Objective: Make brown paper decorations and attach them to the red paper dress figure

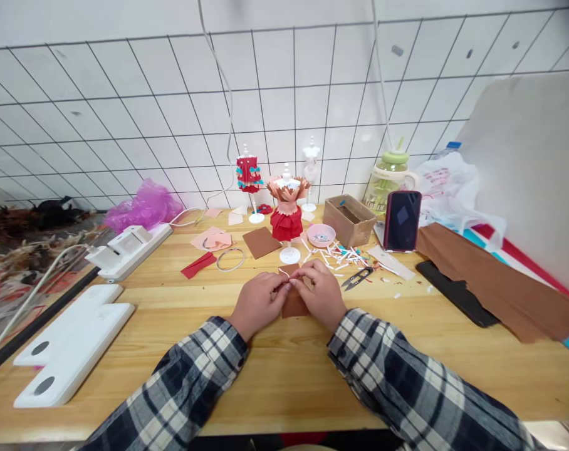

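My left hand (261, 303) and my right hand (321, 294) meet over a brown rectangular sheet (294, 308) on the wooden table. Their fingertips are pinched together around a thin white strip (285, 273), whose curled end shows above the left fingers. The rest of the strip is hidden by my fingers. Just beyond my hands stands a miniature dress form (289, 254) wearing a red skirt (286, 224) and a pink and brown petalled top (288, 193). Thread snips (357, 278) lie right of my right hand.
White paper scraps (334, 254), a pink bowl (321, 235) and a cardboard box (349, 219) are back right, near an upright phone (401, 220). Leftward lie a metal ring (230, 269), a red piece (198, 265) and a power strip (136, 252). Brown material (495, 279) covers the right side.
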`<action>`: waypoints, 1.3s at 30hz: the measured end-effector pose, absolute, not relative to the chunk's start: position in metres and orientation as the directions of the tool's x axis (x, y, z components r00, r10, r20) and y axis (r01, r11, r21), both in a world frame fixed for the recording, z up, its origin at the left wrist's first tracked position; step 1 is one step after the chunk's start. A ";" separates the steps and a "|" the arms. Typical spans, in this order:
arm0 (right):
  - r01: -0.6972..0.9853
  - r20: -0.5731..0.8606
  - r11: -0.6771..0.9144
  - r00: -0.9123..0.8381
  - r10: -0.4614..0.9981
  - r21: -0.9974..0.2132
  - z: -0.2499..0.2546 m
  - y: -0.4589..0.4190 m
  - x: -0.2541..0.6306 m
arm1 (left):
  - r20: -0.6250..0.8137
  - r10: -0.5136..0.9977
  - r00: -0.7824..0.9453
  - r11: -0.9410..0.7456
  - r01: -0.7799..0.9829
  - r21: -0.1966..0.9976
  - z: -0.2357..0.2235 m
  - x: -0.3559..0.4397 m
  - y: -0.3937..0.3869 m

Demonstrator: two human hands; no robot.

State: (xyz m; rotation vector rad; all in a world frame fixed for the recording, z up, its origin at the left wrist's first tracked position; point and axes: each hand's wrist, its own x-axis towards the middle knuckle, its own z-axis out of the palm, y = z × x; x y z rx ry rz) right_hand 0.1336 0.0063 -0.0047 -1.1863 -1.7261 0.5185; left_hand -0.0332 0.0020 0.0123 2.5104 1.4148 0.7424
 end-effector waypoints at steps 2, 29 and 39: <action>0.432 0.417 0.415 -0.095 0.904 -0.801 -0.006 0.009 0.134 | 0.343 0.824 0.450 -0.557 0.756 0.344 0.012 -0.035 0.003; 0.475 0.455 0.484 -0.183 0.871 -0.735 -0.006 -0.002 0.130 | 0.185 0.954 0.236 -0.290 0.578 0.763 0.008 -0.032 0.010; 0.512 0.453 0.475 -0.176 0.874 -0.716 -0.006 0.003 0.134 | 0.204 0.930 0.305 -0.357 0.630 0.689 0.009 -0.034 0.007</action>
